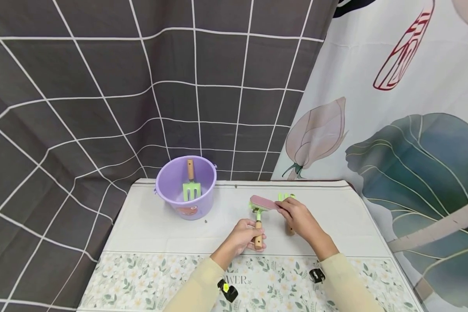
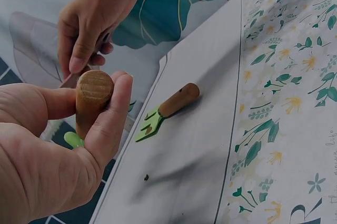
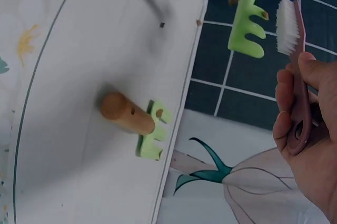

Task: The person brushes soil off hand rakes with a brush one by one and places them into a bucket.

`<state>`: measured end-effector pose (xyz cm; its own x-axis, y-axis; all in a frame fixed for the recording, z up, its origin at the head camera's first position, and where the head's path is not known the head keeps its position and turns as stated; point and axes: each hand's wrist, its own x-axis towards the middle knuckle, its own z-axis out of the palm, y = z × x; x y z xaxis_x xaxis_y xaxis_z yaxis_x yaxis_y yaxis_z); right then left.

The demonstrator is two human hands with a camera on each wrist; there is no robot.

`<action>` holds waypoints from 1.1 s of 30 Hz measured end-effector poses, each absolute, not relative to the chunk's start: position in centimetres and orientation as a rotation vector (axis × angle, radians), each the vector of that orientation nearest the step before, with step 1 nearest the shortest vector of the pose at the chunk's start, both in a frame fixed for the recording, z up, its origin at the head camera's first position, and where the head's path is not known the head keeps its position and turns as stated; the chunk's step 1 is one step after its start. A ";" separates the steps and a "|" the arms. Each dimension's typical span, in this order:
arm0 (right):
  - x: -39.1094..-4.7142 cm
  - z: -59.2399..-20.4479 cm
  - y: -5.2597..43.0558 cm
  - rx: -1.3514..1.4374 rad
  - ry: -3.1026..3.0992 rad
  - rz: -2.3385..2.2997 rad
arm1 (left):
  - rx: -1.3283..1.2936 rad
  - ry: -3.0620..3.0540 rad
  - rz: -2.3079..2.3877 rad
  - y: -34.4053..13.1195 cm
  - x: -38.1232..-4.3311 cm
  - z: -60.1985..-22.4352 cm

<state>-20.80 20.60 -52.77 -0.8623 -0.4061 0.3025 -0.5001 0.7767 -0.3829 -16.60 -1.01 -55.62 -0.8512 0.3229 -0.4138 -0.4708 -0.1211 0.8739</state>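
My left hand grips the wooden handle of a small garden rake, raised above the table with its light green tines pointing away. Brown specks cling to these tines. In my right hand is a pink brush with white bristles facing the rake. The head view shows the brush overlapping the rake's head; a narrow gap separates them in the right wrist view. Beneath the right hand, another green hand rake with a wooden handle and brown spots lies on the table.
A purple bucket stands at the back left of the table, with a green hand fork leaning inside. Small dark crumbs dot the white tabletop. A dark gridded curtain and a printed white one hang behind.
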 end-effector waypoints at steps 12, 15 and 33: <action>-20.4 -53.7 21.6 0.798 -2.791 0.644 | -0.166 1.660 1.991 -1.0 -16.7 -55.3; -20.5 -53.9 21.3 0.804 -2.766 0.577 | -0.153 1.665 1.982 -0.8 -16.6 -55.3; -20.7 -53.2 22.1 0.829 -2.422 0.353 | -0.131 1.641 1.997 -0.8 -16.5 -55.3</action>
